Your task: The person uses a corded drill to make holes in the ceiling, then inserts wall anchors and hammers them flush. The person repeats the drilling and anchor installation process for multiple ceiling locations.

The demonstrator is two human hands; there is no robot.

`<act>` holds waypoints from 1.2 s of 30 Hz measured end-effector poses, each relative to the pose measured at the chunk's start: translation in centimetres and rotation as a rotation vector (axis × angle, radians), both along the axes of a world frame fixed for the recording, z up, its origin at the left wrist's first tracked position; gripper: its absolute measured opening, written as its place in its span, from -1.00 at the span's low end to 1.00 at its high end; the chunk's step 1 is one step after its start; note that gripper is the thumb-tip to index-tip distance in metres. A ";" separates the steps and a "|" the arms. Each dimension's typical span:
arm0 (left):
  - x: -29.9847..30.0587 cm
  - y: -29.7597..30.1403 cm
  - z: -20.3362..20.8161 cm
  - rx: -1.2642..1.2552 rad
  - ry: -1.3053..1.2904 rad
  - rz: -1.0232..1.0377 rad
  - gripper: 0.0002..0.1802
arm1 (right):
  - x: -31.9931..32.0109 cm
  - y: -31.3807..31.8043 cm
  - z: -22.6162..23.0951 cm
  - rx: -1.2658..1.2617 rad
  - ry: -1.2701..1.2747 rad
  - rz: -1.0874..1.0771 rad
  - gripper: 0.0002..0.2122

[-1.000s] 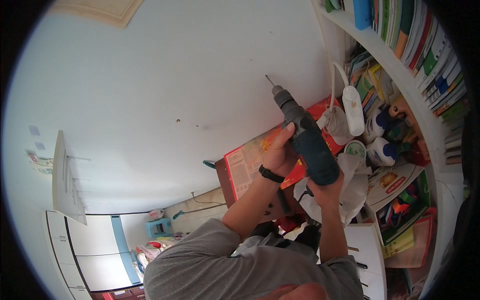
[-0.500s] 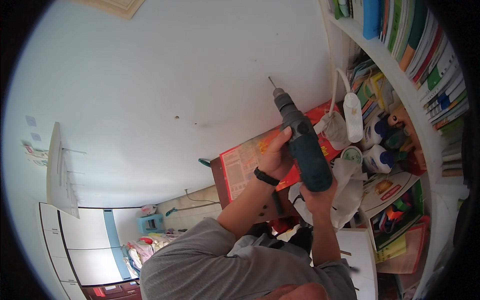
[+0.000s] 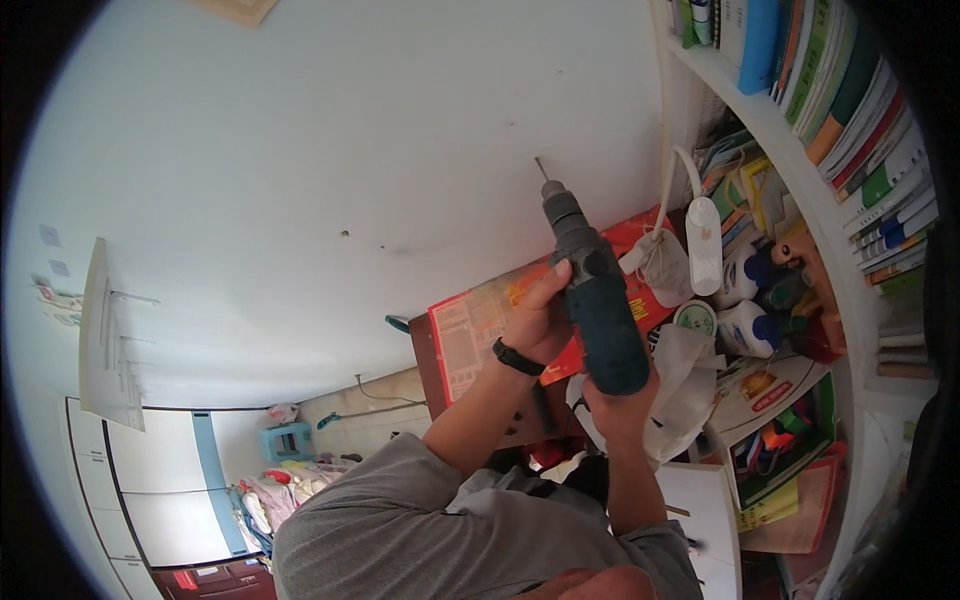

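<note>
A dark green and black power drill (image 3: 605, 330) is held in both my hands, its thin drill bit (image 3: 541, 168) pointing up and away toward the pale wall (image 3: 400, 120). Whether the tip touches the wall I cannot tell. My left hand (image 3: 540, 318), a black band on its wrist, grips the drill's body from the left, thumb along the side. At the rear end my right hand (image 3: 622, 408) is closed round the handle, which is mostly hidden behind the motor housing. Small dark marks or holes (image 3: 345, 233) show in the wall left of the drill.
Beneath the drill lies a red printed sheet (image 3: 470, 345) on a brown table. A white power strip (image 3: 705, 245), bottles (image 3: 748, 330) and a white plastic bag (image 3: 680, 390) crowd the right. Bookshelves (image 3: 770, 120) curve along the right edge. At left a white wall shelf (image 3: 105, 345) juts out.
The drill's rear end and both my hands have swung slightly left, while the bit stays near the same wall spot. The whole view has shifted a little. My grip is unchanged.
</note>
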State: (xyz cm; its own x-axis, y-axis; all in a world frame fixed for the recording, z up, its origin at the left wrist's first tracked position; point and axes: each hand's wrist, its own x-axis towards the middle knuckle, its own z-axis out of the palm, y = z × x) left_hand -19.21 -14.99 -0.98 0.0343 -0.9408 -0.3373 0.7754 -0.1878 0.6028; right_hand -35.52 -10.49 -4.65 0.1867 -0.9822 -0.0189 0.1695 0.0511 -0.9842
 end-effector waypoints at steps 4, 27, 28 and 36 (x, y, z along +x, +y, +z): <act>0.2 0.1 0.0 -0.018 0.036 0.003 -0.39 | 0.4 0.3 0.6 0.031 -0.037 -0.007 -0.42; 0.4 0.0 -0.4 -0.032 0.041 0.036 -0.31 | 0.2 -0.2 -0.2 0.025 -0.038 0.020 -0.38; 0.4 0.0 -0.4 -0.036 0.044 0.039 -0.31 | 0.2 -0.2 -0.1 0.029 -0.032 0.020 -0.38; -0.1 -0.4 0.3 -0.045 0.031 0.049 -0.37 | 0.1 -0.6 0.3 0.111 -0.060 0.037 -0.38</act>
